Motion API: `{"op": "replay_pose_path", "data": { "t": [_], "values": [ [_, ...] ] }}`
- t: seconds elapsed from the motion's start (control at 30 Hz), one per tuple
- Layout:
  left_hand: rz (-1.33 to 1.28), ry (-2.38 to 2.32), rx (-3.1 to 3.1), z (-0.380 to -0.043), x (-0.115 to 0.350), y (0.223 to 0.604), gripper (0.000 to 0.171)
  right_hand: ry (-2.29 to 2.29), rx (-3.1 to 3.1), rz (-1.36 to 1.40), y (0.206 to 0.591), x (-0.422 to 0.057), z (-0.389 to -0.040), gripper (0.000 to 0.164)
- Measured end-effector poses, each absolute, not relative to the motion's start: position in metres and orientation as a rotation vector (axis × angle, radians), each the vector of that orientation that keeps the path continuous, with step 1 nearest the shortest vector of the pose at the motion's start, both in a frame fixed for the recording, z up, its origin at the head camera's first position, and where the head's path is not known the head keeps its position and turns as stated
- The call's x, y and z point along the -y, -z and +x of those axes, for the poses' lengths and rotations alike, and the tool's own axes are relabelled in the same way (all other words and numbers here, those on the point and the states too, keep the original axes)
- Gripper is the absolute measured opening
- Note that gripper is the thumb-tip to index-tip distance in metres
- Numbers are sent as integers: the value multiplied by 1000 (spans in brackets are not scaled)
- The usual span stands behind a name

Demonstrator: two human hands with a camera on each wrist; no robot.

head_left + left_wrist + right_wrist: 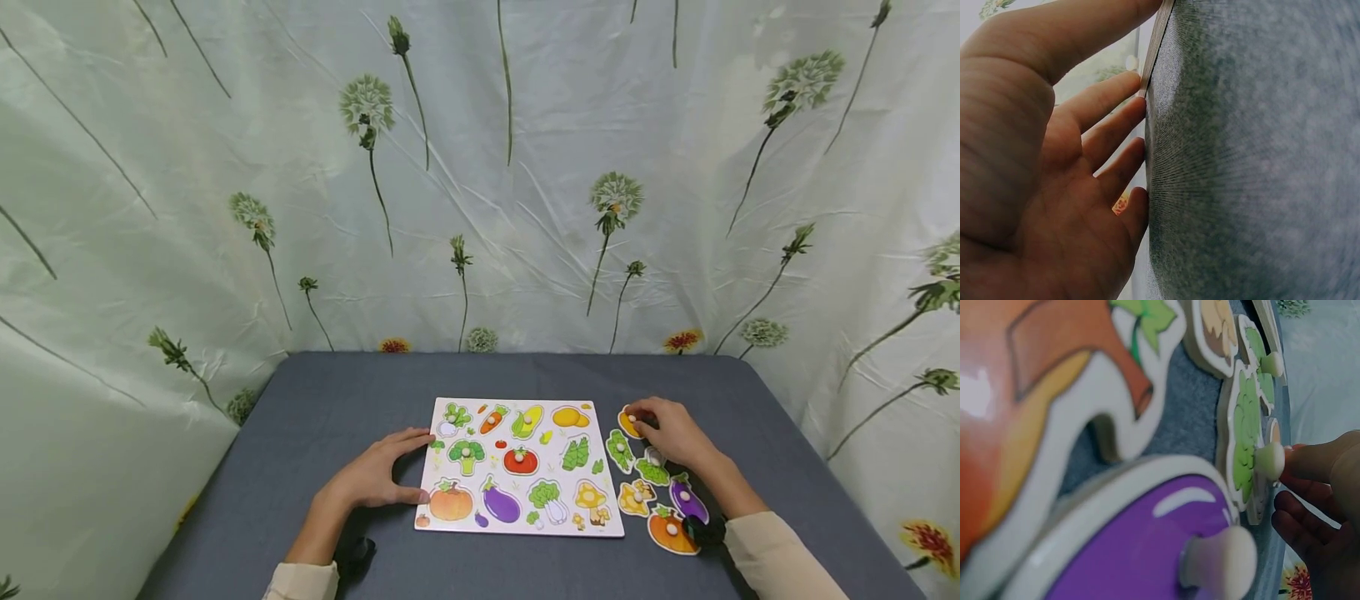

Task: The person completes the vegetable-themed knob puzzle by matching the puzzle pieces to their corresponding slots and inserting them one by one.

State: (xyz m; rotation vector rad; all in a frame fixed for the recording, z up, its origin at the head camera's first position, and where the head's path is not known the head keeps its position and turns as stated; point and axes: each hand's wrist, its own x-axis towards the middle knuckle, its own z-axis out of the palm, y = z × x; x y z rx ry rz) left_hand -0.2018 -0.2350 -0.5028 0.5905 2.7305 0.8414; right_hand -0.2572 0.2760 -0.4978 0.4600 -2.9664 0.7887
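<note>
A white wooden vegetable puzzle board (487, 460) lies on the table. My left hand (378, 471) touches its left edge, thumb and fingers spread fairly straight; the left wrist view shows the fingertips by the board's thin edge. To the right of the board, my right hand (671, 429) pinches an orange puzzle piece (624, 422) near its knob; the fingers partly cover it. Next to that hand lie a green leafy piece (619, 451), a cabbage piece (651, 472), a mushroom piece (634, 498), an eggplant piece (1147, 550) and a pumpkin piece (669, 533).
Knobbed pieces such as the carrot (492, 419), corn (528, 422), broccoli (467, 455) and tomato (521, 461) sit in the board. A dark grey cloth (360, 392) covers the table. Behind hangs a pale curtain (480, 208) with dandelion prints.
</note>
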Motion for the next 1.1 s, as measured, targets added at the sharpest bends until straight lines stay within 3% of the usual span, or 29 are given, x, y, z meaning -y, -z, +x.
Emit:
{"op": "replay_pose_path", "data": {
  "t": [1.1],
  "values": [
    [588,-844,-2736,-202,235,503,92,-742,2907,361,490,-283,-251,14]
  ]
}}
